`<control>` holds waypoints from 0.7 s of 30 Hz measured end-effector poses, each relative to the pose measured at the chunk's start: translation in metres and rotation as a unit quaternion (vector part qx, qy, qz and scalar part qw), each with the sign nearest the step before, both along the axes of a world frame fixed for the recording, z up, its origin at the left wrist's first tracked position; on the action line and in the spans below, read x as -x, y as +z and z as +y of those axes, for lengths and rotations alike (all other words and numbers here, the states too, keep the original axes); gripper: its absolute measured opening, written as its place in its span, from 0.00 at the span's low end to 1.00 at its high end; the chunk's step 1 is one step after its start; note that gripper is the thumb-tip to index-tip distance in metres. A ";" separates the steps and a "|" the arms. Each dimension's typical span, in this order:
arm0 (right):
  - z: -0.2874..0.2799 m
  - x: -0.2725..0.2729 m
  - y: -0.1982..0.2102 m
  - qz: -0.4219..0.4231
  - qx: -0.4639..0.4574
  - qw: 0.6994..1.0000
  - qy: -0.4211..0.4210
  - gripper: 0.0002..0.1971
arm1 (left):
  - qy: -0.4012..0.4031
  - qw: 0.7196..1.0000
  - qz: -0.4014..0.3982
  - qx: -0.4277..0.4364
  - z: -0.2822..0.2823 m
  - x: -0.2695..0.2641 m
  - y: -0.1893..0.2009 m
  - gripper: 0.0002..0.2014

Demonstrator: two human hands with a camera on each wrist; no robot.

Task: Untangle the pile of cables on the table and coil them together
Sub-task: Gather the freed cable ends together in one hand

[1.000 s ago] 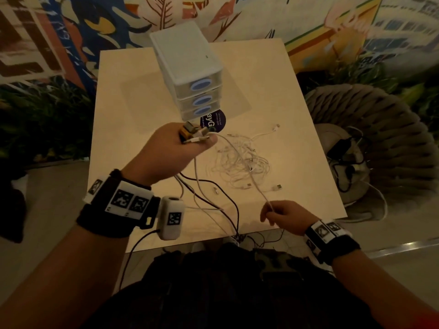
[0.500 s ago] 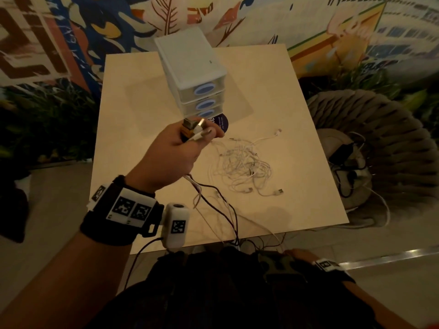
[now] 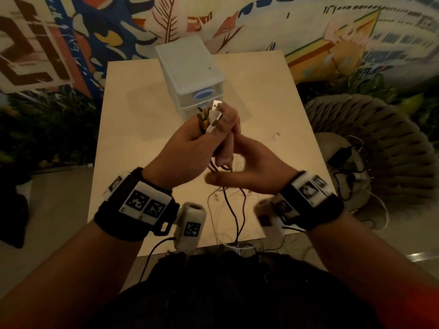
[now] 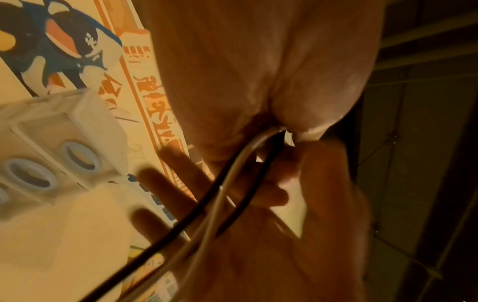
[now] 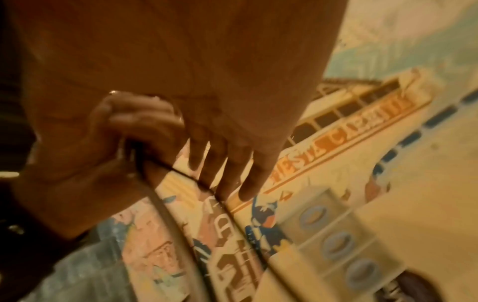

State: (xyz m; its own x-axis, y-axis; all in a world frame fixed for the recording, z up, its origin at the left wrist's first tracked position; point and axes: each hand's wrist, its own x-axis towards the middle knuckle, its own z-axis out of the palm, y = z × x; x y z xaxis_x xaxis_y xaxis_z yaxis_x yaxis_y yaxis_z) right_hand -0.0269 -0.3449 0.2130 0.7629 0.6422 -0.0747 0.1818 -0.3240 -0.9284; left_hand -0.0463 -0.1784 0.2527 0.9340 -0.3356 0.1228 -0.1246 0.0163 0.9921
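Cable ends (image 3: 211, 117) – USB plugs, white and yellow – stick up out of the left hand (image 3: 187, 150), which is fisted tight round the bunch above the table (image 3: 123, 138). Right hand (image 3: 249, 172) is up against it, fingers (image 5: 227, 163) fairly straight, touching the strands just below the fist; whether it actually pinches any can't be told, too blurred. Black and white leads (image 3: 235, 210) hang from the fist to the table's near edge, and a bit of white tangle (image 3: 240, 162) lies on the top behind the hands, w/ one loose plug (image 3: 275, 135) near it. Drawer unit (image 3: 190, 72) sits at the back. Step looks like gathering strands for coiling – best to keep the plugs level in the fist, run the right hand down slowly, stop at any snag rather than yank.
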 end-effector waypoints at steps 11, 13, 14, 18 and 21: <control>-0.014 0.030 -0.106 0.217 0.102 0.970 -0.029 0.20 | 0.171 0.975 0.098 0.103 0.048 -0.013 -0.005 0.18; -0.032 0.040 -0.133 0.256 0.126 0.957 -0.049 0.22 | 0.192 0.967 0.119 0.120 0.053 -0.014 -0.010 0.15; -0.040 0.046 -0.144 0.282 0.129 0.949 -0.060 0.22 | 0.199 0.966 0.117 0.117 0.053 -0.014 -0.014 0.12; -0.066 0.067 -0.184 0.262 0.300 0.917 -0.006 0.21 | 0.245 0.962 0.075 0.097 0.057 -0.015 -0.018 0.12; -0.087 0.083 -0.197 0.250 0.360 0.898 0.032 0.20 | 0.247 0.950 0.129 0.143 0.067 -0.021 -0.008 0.10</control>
State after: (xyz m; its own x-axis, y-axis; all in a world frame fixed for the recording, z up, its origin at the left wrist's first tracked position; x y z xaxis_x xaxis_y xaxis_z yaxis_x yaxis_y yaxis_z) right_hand -0.1096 -0.4320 0.0162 0.4815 0.3309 -0.8116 -0.1604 -0.8771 -0.4528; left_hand -0.0256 -0.1113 0.2451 0.9803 0.1636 -0.1110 0.0592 0.2925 0.9544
